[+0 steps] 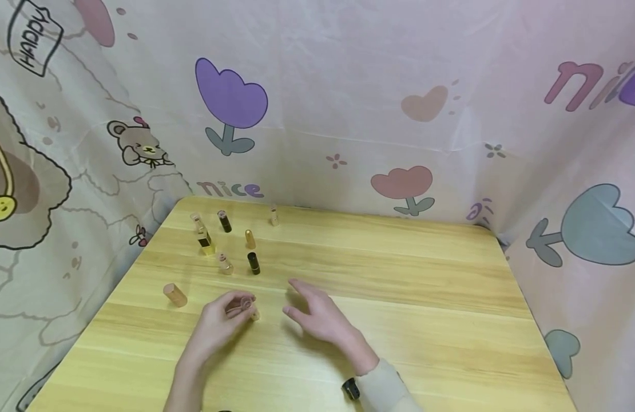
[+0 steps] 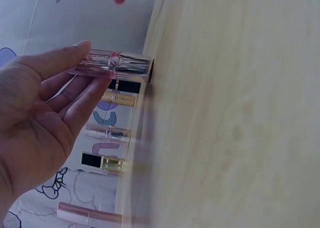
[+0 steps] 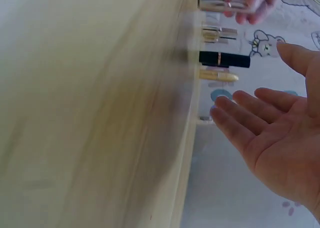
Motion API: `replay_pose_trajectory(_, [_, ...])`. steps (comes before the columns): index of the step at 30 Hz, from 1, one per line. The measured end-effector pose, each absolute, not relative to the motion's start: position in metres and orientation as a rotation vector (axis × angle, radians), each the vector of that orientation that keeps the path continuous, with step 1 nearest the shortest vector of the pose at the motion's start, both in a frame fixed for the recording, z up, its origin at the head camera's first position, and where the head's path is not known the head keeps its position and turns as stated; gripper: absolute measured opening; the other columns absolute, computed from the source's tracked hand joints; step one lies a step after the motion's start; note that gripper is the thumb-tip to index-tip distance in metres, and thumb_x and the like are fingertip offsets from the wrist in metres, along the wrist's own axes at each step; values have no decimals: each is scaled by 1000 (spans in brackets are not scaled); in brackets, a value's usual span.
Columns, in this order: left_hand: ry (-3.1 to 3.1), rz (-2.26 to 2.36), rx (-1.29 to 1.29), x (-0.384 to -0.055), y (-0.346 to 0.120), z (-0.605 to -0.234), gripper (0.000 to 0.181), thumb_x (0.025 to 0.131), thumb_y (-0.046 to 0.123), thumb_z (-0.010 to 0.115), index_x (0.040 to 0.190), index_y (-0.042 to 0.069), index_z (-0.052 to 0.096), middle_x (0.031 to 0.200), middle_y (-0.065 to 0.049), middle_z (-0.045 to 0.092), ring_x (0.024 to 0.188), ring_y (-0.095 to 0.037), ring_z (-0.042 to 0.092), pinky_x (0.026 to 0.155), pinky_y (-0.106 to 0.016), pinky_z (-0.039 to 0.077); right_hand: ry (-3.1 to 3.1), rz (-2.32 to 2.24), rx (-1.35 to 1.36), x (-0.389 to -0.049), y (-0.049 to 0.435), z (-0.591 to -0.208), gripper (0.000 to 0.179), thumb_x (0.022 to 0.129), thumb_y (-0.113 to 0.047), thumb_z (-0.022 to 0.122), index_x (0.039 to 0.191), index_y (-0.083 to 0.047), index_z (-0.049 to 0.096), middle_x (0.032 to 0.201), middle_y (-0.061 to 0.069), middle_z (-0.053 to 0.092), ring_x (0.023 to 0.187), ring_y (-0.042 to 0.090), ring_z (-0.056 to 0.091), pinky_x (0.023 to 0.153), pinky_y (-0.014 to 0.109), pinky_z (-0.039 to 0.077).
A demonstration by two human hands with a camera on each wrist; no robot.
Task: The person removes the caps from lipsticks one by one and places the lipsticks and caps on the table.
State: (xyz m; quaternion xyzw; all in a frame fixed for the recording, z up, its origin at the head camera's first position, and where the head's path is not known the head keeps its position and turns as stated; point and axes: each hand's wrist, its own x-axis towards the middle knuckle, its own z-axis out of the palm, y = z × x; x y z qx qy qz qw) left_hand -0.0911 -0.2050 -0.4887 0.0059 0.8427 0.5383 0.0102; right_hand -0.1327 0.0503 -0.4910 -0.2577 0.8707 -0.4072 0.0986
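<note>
A clear-capped lipstick (image 1: 254, 314) stands upright on the wooden table near its middle. My left hand (image 1: 223, 317) pinches its cap between thumb and fingers; the left wrist view shows the pinkish cap and silvery base of this lipstick (image 2: 134, 65). To the right, apart from it, my right hand (image 1: 325, 318) hovers with fingers spread and nothing in them. In the right wrist view the palm of the right hand (image 3: 280, 128) shows. Nearest beyond the hands are a black lipstick (image 1: 254, 263) and another clear-capped lipstick (image 1: 225, 264).
A rose-gold lipstick (image 1: 175, 295) stands left of my left hand. Farther back are a black-and-gold lipstick (image 1: 206, 245), a gold bullet-shaped tube (image 1: 250, 239), a black tube (image 1: 224, 221) and a small clear one (image 1: 274, 217). A black object (image 1: 350, 389) lies beside my right sleeve. Printed curtains surround the table (image 1: 425, 274).
</note>
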Motion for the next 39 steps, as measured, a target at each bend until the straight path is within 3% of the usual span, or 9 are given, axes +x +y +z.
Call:
replay_pose_trajectory(9, [2629, 1695, 47, -102, -192, -485, 38, 94, 10, 79, 129, 0, 67, 128, -18, 72, 122, -35, 69, 103, -30, 59, 2606, -1099, -835, -139, 35, -491, 63, 107, -38, 61, 160, -8, 44, 162, 11, 49, 151, 28, 46, 128, 45, 37])
replay_pose_trajectory(16, [2560, 1792, 59, -109, -183, -482, 39, 96, 9, 77, 131, 0, 65, 131, -19, 70, 124, -35, 68, 103, -26, 58, 2599, -1101, -828, -141, 28, -487, 60, 106, -34, 63, 157, -5, 47, 159, 12, 53, 142, 29, 56, 122, 45, 46])
replay_pose_trajectory(26, [2502, 1942, 71, -118, -170, -476, 35, 96, 6, 76, 129, -1, 65, 128, -19, 71, 124, -33, 68, 101, -20, 58, 2617, -1170, -852, -144, 24, -486, 45, 106, -23, 65, 148, -8, 59, 143, 9, 67, 123, 22, 68, 108, 32, 57])
replay_pose_trajectory(39, [2456, 2017, 137, -118, -164, -472, 32, 97, 2, 73, 128, -3, 66, 125, -21, 72, 115, -15, 71, 98, -18, 59, 2573, -1347, -746, -144, 27, -483, 33, 103, -13, 69, 134, -5, 69, 125, 10, 76, 105, 14, 73, 94, 20, 60])
